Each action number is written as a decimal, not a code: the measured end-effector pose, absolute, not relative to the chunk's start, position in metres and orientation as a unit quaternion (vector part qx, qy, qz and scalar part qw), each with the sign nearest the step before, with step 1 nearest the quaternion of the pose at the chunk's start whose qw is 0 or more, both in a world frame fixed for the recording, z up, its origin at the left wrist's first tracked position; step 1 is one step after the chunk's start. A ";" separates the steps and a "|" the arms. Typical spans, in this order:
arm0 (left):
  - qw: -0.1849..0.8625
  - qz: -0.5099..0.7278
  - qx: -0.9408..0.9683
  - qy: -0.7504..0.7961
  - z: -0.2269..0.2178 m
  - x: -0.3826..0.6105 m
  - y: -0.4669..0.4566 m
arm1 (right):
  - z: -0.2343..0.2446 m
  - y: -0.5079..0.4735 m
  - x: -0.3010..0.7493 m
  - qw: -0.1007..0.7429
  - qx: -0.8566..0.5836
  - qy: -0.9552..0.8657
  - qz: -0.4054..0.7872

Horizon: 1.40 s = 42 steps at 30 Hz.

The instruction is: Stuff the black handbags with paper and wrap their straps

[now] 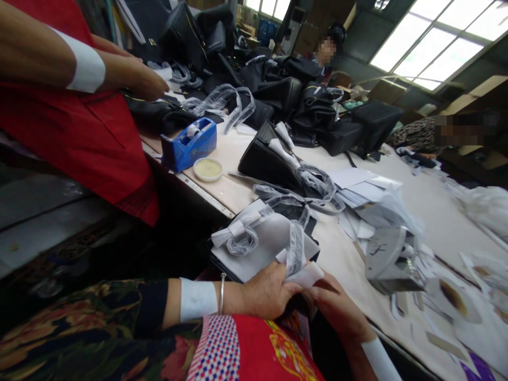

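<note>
My left hand (270,290) is closed, pinching a white paper piece (307,275) at the end of a plastic-wrapped bag strap (296,246). My right hand (337,307) is closed on the same white paper from the other side. The strap belongs to a bag (265,246) under a grey-white sheet at the table's near edge, just ahead of my hands. A second wrapped strap (238,235) curls on its left side.
A co-worker in red stands at the left, a hand (137,79) on black bags. A blue tape dispenser (190,143), a small round dish (207,169), a black bag (270,159), loose white papers (365,196) and a heap of black bags (278,84) lie on the table (428,206).
</note>
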State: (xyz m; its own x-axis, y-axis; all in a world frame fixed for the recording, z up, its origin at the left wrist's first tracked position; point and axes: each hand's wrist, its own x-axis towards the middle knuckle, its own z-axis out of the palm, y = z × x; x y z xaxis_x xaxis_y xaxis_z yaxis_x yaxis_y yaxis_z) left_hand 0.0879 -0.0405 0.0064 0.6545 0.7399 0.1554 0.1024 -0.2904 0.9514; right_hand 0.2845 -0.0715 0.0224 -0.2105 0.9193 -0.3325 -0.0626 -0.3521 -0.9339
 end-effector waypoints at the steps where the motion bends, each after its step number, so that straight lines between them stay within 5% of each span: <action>1: 0.527 0.302 0.740 0.289 0.006 0.088 -0.040 | 0.025 -0.073 0.285 0.374 -0.487 -0.429 0.662; 16: 0.578 0.278 0.694 0.327 0.015 0.084 -0.046 | 0.029 -0.080 0.218 0.553 -0.504 -0.153 0.646; 38: 0.621 0.273 0.655 0.333 0.021 0.084 -0.054 | 0.041 -0.092 0.245 0.472 -0.481 -0.242 0.698; 42: 0.608 0.243 0.638 0.404 0.019 0.083 -0.054 | 0.039 -0.095 0.260 0.468 -0.534 -0.308 0.633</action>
State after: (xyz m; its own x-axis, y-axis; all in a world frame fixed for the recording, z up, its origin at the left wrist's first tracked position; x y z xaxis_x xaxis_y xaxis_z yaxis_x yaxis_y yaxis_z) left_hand 0.0827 -0.0544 0.0187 0.5550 0.8116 -0.1824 0.2210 0.0675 0.9729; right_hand 0.2596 -0.0954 0.0393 0.0079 0.9221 -0.3869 -0.2638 -0.3713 -0.8903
